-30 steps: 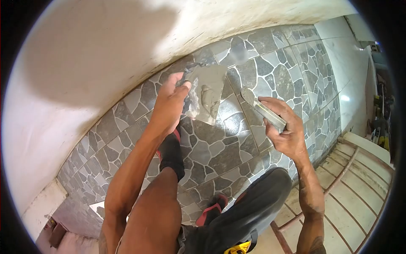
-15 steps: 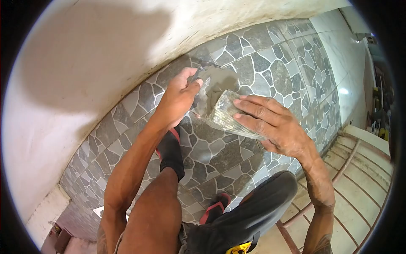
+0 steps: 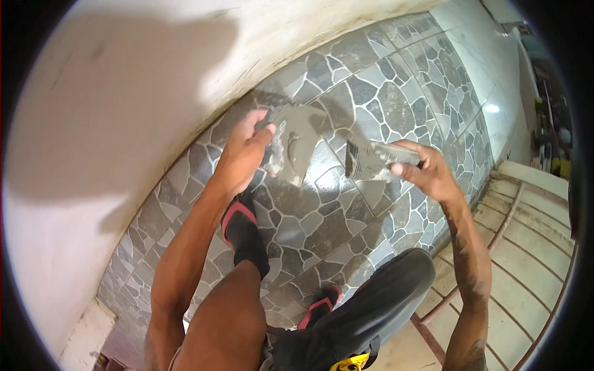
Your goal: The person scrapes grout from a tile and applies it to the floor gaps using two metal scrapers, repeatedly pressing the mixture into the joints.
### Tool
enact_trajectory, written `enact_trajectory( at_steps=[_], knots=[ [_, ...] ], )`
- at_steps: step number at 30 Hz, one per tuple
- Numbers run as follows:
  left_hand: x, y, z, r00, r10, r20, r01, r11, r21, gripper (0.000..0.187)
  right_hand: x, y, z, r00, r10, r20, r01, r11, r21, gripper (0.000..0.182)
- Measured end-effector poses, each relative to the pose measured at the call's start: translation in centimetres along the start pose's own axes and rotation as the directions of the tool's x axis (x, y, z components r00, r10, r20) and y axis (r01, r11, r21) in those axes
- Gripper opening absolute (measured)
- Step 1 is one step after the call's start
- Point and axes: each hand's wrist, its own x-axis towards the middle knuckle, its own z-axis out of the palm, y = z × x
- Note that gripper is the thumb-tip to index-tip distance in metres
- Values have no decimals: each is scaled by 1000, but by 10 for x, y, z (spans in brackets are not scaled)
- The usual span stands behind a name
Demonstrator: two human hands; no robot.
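Note:
My left hand (image 3: 249, 148) is closed on the dark edge of a flat piece loaded with wet grey paste (image 3: 303, 139), which looks like cement or grout. What lies under the paste is mostly covered. Across from it, my right hand (image 3: 424, 170) pinches a flat, grey-smeared piece with a finely textured face (image 3: 368, 162), thumb on the near side. A gap separates this textured piece from the paste. Both are held above the stone-patterned tile floor (image 3: 315, 229).
A pale wall (image 3: 124, 123) curves along the left, with a large shadow on it. Stairs or slats with a reddish rail (image 3: 507, 216) lie at the right. My feet, in red-strapped sandals (image 3: 238, 216), stand below the hands. Cluttered items fill the far right.
My right hand has pulled the textured piece away to the right and turned it, so the thumb now shows. My left hand has shifted slightly left and down with the paste.

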Motion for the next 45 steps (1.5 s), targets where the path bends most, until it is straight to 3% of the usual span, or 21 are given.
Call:
enact_trajectory(
  at_steps=[1, 4, 7, 11, 15, 16, 19, 20, 24, 26, 28, 29, 31, 34, 36, 37, 38, 40, 43, 45],
  knots=[
    [4, -5, 0, 1000, -11, 15, 11, 1000, 7, 33, 1, 14, -3, 996, 21, -82, -8, 987, 160, 33],
    [24, -15, -2, 995, -43, 93, 46, 998, -36, 38, 8, 35, -10, 994, 105, 13, -91, 778, 622, 46],
    [42, -23, 2, 985, -61, 159, 70, 996, -51, 35, 14, 56, -8, 977, 212, -25, -121, 647, 752, 54],
    [70, -26, 12, 969, -148, 196, 150, 989, 2, 37, 13, 70, -15, 984, 179, 22, -77, 308, 948, 60],
    [97, -25, 21, 922, -222, 317, 206, 975, 83, 41, 1, 68, -19, 943, 310, -125, 79, 156, 985, 61],
    [103, -24, 25, 914, -235, 330, 207, 971, 120, 42, -4, 72, -23, 981, 149, -125, 110, 107, 988, 64],
    [115, -10, 41, 876, -271, 400, 213, 960, 183, 46, -12, 42, -21, 976, 158, -151, 134, 114, 984, 76],
    [122, -13, 42, 862, -285, 420, 206, 952, 225, 46, -15, 46, -21, 990, 97, -98, 87, 109, 990, 83],
    [136, -6, 47, 813, -323, 485, 184, 932, 312, 46, -14, 30, -19, 992, 122, -42, 22, 162, 986, 82],
    [146, -7, 49, 813, -285, 508, 142, 943, 302, 45, -8, 31, -33, 998, 53, -28, 21, 134, 991, 71],
    [149, -18, 45, 824, -229, 519, 91, 957, 277, 44, 3, 12, -43, 996, 54, -77, 67, 171, 983, 65],
    [146, -21, 44, 826, -251, 504, 135, 957, 255, 43, 14, 17, -52, 996, 47, -81, 67, 247, 967, 65],
    [142, -18, 42, 833, -287, 473, 210, 955, 209, 42, 34, 30, -74, 996, 21, -88, 73, 399, 914, 67],
    [138, -22, 29, 851, -269, 452, 186, 958, 219, 41, 66, 45, -110, 973, 159, -169, 3, 720, 694, 67],
    [127, -10, 18, 846, -305, 438, 207, 944, 257, 40, 84, 39, -129, 937, 209, -281, -137, 957, 255, 62],
    [126, -6, 15, 846, -313, 432, 210, 940, 271, 40, 97, 38, -142, 919, 193, -344, -206, 978, -4, 59],
    [121, -14, 8, 873, -297, 386, 209, 945, 252, 39, 111, 49, -153, 918, 100, -384, -197, 955, -222, 58],
    [105, -19, -5, 890, -305, 339, 236, 944, 231, 39, 140, 81, -175, 912, -110, -396, -174, 770, -614, 57],
    [80, -29, -25, 911, -322, 259, 277, 941, 196, 37, 178, 114, -199, 883, -322, -341, -119, 549, -828, 58],
    [64, -34, -35, 915, -369, 162, 334, 919, 211, 36, 193, 124, -202, 862, -372, -345, -138, 483, -865, 56]
  ],
)
